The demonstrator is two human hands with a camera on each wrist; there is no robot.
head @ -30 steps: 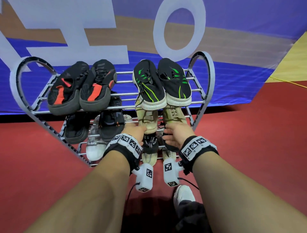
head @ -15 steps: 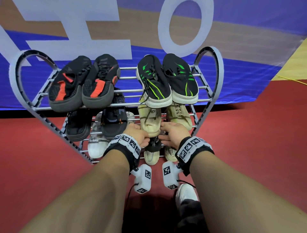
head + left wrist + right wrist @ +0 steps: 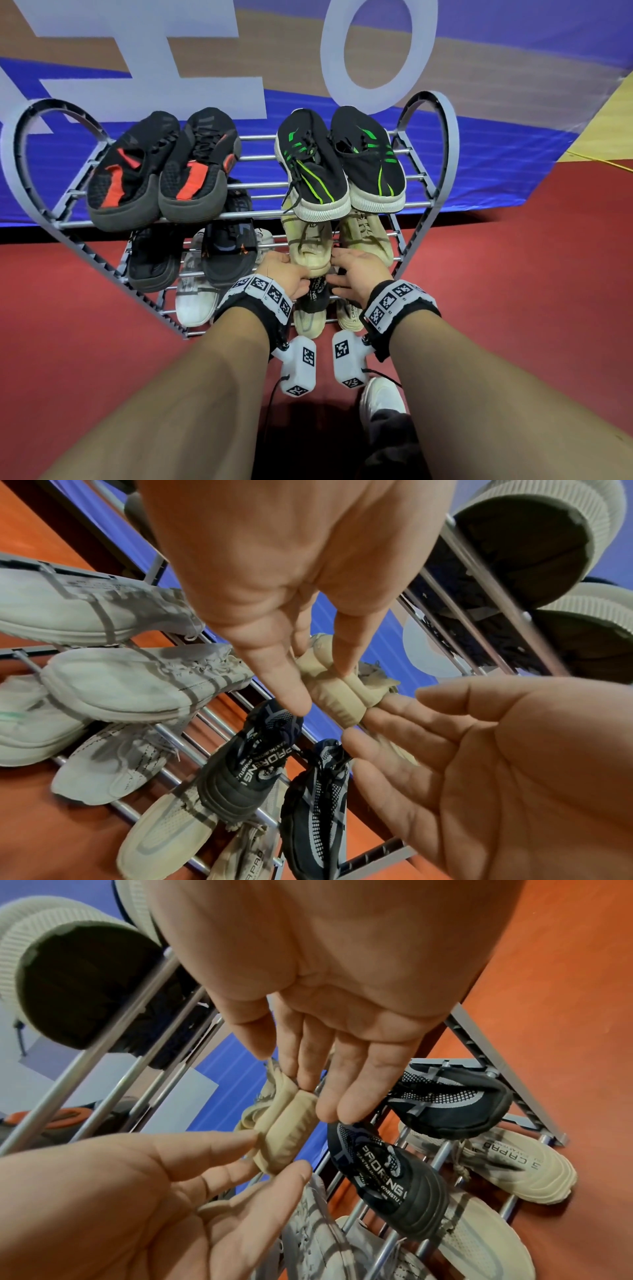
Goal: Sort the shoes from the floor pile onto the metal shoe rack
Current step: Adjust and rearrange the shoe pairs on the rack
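The heart-shaped metal shoe rack (image 3: 445,144) holds shoes on every tier. On its middle tier a beige shoe (image 3: 310,255) points its heel toward me. My left hand (image 3: 291,277) and right hand (image 3: 346,274) sit on either side of that heel, fingers straight. In the left wrist view the left hand (image 3: 316,683) and right hand (image 3: 383,723) touch the beige shoe's heel (image 3: 332,696) with their fingertips. The right wrist view shows the same contact on the beige heel (image 3: 284,1134). Just below lies a dark mesh shoe (image 3: 317,296) on the lower tier, held by neither hand.
A black-and-red pair (image 3: 161,174) and a black-and-green pair (image 3: 342,164) fill the top tier. White shoes (image 3: 193,301) and a second beige shoe (image 3: 368,236) sit lower. My own white shoe (image 3: 382,397) stands on the red floor. A blue banner hangs behind the rack.
Both hands have risen from the dark mesh shoes on the lower tier to the beige shoe's heel, and their fingers have straightened. The view has tilted slightly.
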